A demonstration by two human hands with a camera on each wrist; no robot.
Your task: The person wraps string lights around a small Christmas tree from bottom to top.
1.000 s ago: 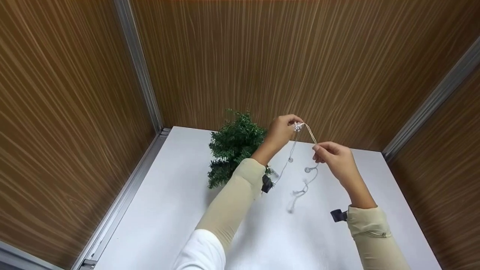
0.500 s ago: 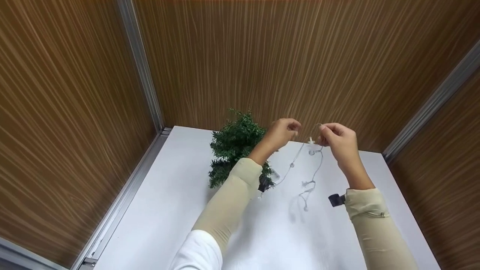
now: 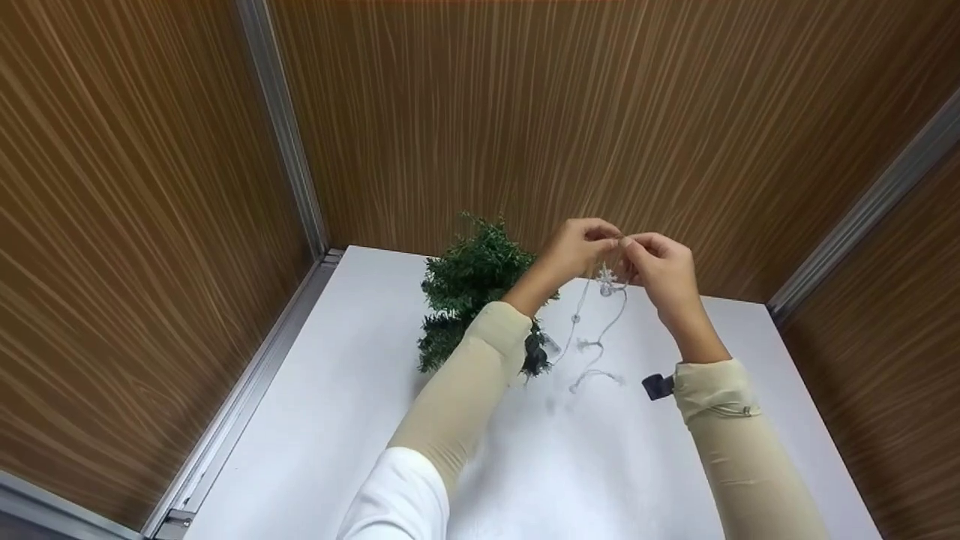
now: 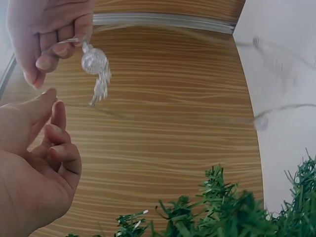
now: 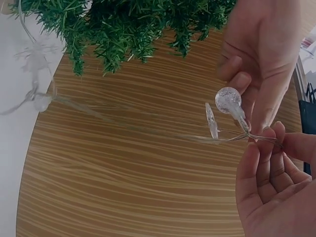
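Observation:
Near the back of the table, my left hand (image 3: 571, 249) and right hand (image 3: 664, 268) meet fingertip to fingertip. Both pinch the thin clear wire of a string light (image 5: 173, 137). A clear snowflake (image 3: 606, 276) dangles just below the fingers, and a round clear bulb (image 5: 228, 100) shows beside it in the right wrist view. Two lengths of wire hang down, the left one running toward the small artificial Christmas tree (image 3: 474, 274). My left forearm crosses in front of the tree and hides part of it. In the left wrist view the hanging lengths are blurred.
The white table (image 3: 322, 375) stands between wood-grain panels (image 3: 480, 112) with metal rails (image 3: 281, 127) at the corners. A pale tag (image 3: 551, 346) hangs at the tree's right side. Black wrist cameras (image 3: 658, 387) stick out from the sleeves.
The left hand lets go of the snowflake part, then comes right and takes the wire again. My right hand has risen and moved left to meet it. The lower wire end has swung.

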